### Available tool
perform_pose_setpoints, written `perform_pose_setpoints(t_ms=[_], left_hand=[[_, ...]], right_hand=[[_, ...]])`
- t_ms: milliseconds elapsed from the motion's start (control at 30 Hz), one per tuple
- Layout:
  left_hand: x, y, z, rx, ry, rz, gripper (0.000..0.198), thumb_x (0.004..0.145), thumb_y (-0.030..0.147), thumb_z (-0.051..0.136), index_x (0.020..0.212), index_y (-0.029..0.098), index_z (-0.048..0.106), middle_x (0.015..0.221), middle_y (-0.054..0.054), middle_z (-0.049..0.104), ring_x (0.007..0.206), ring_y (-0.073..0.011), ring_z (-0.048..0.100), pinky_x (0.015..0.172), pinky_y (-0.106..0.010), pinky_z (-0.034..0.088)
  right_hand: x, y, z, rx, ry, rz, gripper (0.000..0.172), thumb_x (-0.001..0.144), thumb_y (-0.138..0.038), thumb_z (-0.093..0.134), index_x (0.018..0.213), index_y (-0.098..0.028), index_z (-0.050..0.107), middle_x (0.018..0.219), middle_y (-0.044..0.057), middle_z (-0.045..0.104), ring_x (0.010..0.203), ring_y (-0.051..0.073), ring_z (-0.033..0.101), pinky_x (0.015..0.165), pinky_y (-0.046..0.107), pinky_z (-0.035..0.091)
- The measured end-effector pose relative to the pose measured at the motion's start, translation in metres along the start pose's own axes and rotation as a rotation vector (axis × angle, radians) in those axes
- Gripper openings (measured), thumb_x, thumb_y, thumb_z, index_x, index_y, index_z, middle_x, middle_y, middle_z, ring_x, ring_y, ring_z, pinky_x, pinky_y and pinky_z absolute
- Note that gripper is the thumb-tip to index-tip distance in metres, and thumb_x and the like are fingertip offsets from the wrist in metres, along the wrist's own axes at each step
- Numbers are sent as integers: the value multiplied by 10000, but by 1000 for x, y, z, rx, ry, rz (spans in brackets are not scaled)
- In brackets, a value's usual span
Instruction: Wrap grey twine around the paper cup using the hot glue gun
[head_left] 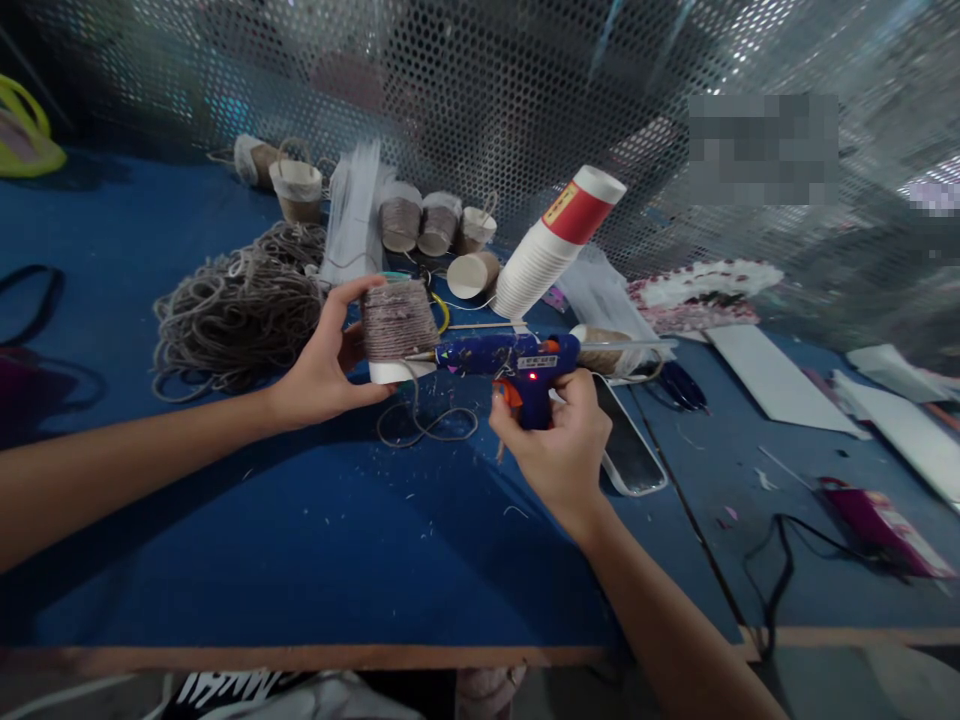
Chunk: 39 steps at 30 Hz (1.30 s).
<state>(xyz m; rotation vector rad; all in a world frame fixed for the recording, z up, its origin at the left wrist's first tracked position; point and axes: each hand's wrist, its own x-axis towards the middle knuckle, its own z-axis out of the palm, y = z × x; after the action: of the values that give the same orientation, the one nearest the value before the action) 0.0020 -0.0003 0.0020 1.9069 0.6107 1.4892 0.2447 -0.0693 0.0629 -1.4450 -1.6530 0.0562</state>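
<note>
My left hand grips a paper cup wrapped in grey-brown cord, fingers and thumb around its left side. A white band of bare cup shows at the bottom. From there a loose end of cord hangs down and curls on the table. In my right hand is a blue glue gun with an orange trigger and a lit red light. Its nozzle points left and meets the lower part of the cup, at the edge of the wrapped cord. A clear glue stick sticks out from its back.
A tangled heap of grey cord lies left of the cup. Behind stand a leaning stack of white cups and several cord-wrapped cups. A phone and white board pieces lie right, before a perforated metal screen.
</note>
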Motion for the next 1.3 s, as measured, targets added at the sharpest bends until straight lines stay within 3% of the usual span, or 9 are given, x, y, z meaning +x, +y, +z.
perform_pose_setpoints(t_ms=[300,667,967,1300], left_hand=[[0,1,-1,-81,-18,6,830,742,405,835,1413,334,351,1457,-114,420,1343,-322,532,1047,-468,556],[0,-1,-4,-76,-27,-8,855,750,454,834,1431,336,330,1497,-145,409,1313,-336,559,1000,-482,577],[1,-2,-3,-99,-12,-52,886,725,509,838,1414,354,304,1449,-132,434,1296,-358,550,980,-555,562],[3,-3,-4,-115,-17,-5,833,739,446,842,1383,372,319,1384,-101,471,1230,-304,587,956,-499,576]], right_hand=[[0,2,-1,-53,43,-77,291,723,-366,699,806,-260,441,613,-51,579,504,141,578,458,274,476],[3,2,-1,-98,116,-137,287,711,-351,687,776,-267,420,574,-73,541,461,137,563,429,256,444],[6,1,-2,-99,165,-125,283,701,-329,679,766,-267,412,553,-79,512,439,121,532,427,252,441],[6,5,-2,-74,177,-108,268,711,-353,686,770,-258,442,605,-55,554,488,135,570,447,263,468]])
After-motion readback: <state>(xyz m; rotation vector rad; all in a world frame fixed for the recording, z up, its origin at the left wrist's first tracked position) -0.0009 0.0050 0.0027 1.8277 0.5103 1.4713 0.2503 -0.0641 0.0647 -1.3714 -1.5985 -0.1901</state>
